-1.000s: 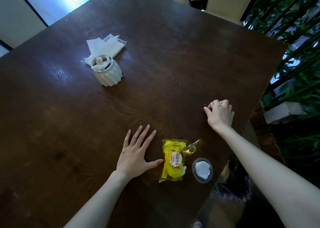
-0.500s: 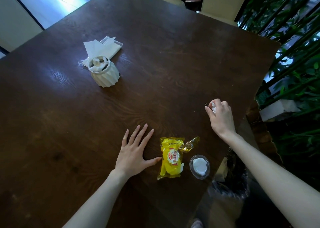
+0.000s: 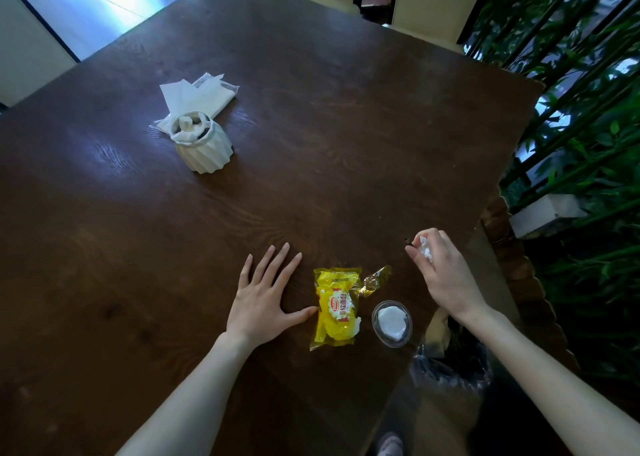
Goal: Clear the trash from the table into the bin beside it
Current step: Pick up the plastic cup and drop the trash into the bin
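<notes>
My right hand (image 3: 445,275) hovers just above the dark wooden table (image 3: 311,126) near its right edge, fingers closed on a small crumpled white wad (image 3: 425,249). A tiny dark crumb (image 3: 407,240) lies by its fingertips. My left hand (image 3: 265,300) rests flat on the table with fingers spread. Beside its thumb lies a yellow snack wrapper (image 3: 336,312), a crinkled gold wrapper (image 3: 375,280) and a clear plastic lid with something white in it (image 3: 391,323). The bin with a black liner (image 3: 450,362) stands below the table's right edge.
A white ribbed pot (image 3: 202,147) stands at the table's left middle, with a pack of white napkins (image 3: 199,97) behind it. Green plants and a railing (image 3: 571,126) run along the right. Chairs (image 3: 429,2) stand at the far end.
My right hand has lifted the white wad off the table and drawn back toward me and the bin. My left hand has stayed flat in place.
</notes>
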